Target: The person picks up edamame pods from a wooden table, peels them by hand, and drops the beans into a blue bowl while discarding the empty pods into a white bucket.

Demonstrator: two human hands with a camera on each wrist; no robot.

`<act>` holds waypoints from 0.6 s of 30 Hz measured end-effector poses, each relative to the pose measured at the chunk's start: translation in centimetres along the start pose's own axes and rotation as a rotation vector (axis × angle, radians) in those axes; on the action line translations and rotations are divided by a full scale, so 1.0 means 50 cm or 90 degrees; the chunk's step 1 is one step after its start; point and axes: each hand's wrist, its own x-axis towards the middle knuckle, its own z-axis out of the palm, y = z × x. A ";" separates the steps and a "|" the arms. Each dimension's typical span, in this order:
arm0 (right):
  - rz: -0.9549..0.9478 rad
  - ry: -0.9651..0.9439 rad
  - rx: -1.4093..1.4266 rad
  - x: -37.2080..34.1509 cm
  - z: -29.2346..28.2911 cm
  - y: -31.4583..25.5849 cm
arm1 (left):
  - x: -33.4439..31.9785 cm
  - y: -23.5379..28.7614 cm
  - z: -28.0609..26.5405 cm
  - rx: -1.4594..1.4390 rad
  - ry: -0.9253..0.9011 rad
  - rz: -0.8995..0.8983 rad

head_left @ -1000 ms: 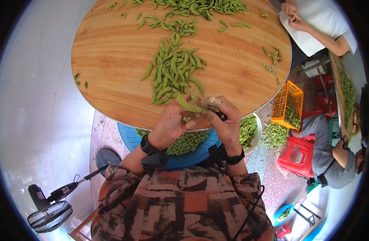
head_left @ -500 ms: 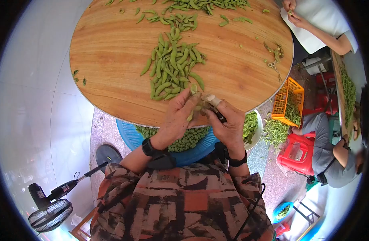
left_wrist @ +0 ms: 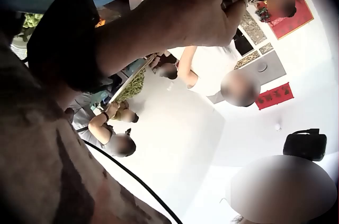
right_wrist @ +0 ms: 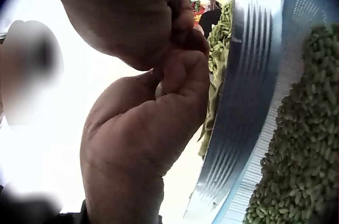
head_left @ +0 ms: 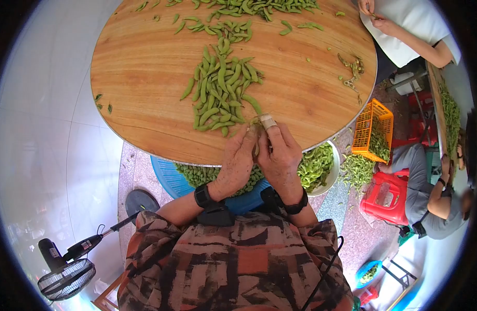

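In the head view my left hand [head_left: 236, 165] and right hand [head_left: 281, 158] meet fingertip to fingertip at the near edge of the round wooden table [head_left: 150, 98]. Both pinch an edamame pod [head_left: 256, 121], mostly hidden by the fingers. A pale wrapping [head_left: 268, 122] covers one right fingertip. Just beyond the hands lies a heap of green edamame pods [head_left: 220, 90]. Below them, under the table edge, a blue basin [head_left: 163, 173] holds shelled green beans [right_wrist: 296, 139]. The right wrist view has the thumbs and curled fingers pressed together; the pod is hidden there.
More pods [head_left: 254, 6] lie at the table's far side, and empty husks [head_left: 351, 70] at its right. A pale bowl of pods [head_left: 319, 168], an orange crate [head_left: 372, 129] and a red stool [head_left: 386, 194] stand to the right. A fan [head_left: 67, 280] is at left. Other people sit at right.
The left hand's upright green pod has gone down between the fingers, and the hands have come closer together. A dark object seen earlier in the right hand is now hidden.
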 end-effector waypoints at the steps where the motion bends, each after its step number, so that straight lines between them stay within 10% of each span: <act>1: 0.061 -0.011 0.036 0.004 -0.009 -0.006 | 0.006 -0.008 -0.016 -0.001 0.000 0.001; 3: 0.119 -0.023 0.074 0.006 -0.011 0.005 | 0.030 -0.026 -0.070 -0.289 -0.188 -0.155; 6: 0.349 -0.042 0.489 -0.002 -0.012 0.035 | 0.032 0.019 -0.068 -0.269 -0.136 -0.174; 18: 0.542 -0.028 0.696 -0.014 -0.042 0.059 | 0.022 0.052 -0.087 -0.212 -0.189 -0.252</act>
